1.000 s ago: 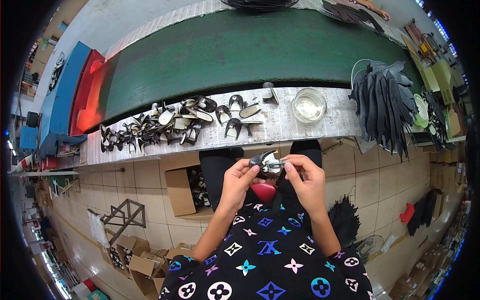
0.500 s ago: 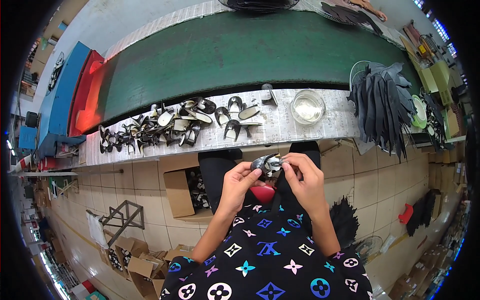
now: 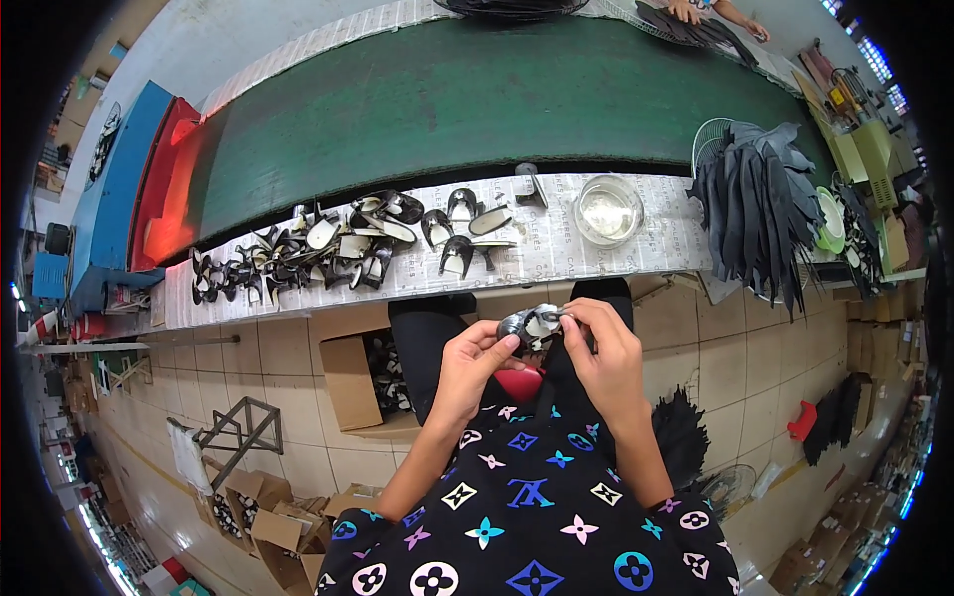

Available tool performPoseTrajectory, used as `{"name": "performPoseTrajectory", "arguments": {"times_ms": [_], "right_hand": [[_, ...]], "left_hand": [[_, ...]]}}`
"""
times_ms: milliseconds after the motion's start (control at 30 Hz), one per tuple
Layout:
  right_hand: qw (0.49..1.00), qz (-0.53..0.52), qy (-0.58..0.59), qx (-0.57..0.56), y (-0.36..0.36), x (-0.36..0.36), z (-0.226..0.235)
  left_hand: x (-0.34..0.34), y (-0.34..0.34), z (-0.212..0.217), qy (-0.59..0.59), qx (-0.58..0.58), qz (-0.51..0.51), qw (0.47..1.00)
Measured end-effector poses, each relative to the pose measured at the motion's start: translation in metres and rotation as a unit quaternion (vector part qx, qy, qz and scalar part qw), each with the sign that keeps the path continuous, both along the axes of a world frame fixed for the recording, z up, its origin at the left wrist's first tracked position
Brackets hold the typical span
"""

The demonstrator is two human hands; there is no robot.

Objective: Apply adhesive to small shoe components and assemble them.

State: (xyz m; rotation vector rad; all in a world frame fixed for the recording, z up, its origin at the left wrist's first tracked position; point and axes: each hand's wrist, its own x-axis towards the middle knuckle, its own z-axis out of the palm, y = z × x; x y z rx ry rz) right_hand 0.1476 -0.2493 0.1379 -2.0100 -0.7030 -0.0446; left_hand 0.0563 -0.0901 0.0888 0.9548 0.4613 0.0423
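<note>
A glossy black and white shoe heel [image 3: 517,324] is held over my lap, just in front of the table edge. My left hand [image 3: 471,366] is closed round its black rounded side, thumb on top. From the other side my right hand [image 3: 606,356] pinches its narrow end with thumb and fingertips; what lies right under those fingertips is partly hidden. Ahead on the paper-covered table [image 3: 542,263] lies a pile of similar shoe heels [image 3: 323,238], with several looser ones [image 3: 462,233] to its right. A clear round bowl [image 3: 608,211] stands further right.
Behind the table strip runs a green conveyor belt [image 3: 447,109], leading left into a blue and red machine [image 3: 139,189] glowing orange. Dark leather strips [image 3: 750,204] hang over a rack at right. An open carton [image 3: 353,387] stands below. Another person's hand [image 3: 686,12] is at the far edge.
The other person's hand has come into view over the dark pieces at the far right. My hands keep the heel at nearly the same place, with it turned slightly.
</note>
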Motion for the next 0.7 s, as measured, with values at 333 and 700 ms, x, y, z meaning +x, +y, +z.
{"name": "performPoseTrajectory", "arguments": {"times_ms": [333, 700], "right_hand": [[0.997, -0.064, -0.036, -0.016, -0.005, 0.001, 0.006], [0.997, -0.050, 0.039, 0.049, -0.002, -0.009, 0.011]], "left_hand": [[-0.001, 0.005, -0.005, 0.004, -0.020, -0.008, 1.000], [-0.001, 0.007, -0.005, -0.004, -0.091, -0.006, 0.996]]}}
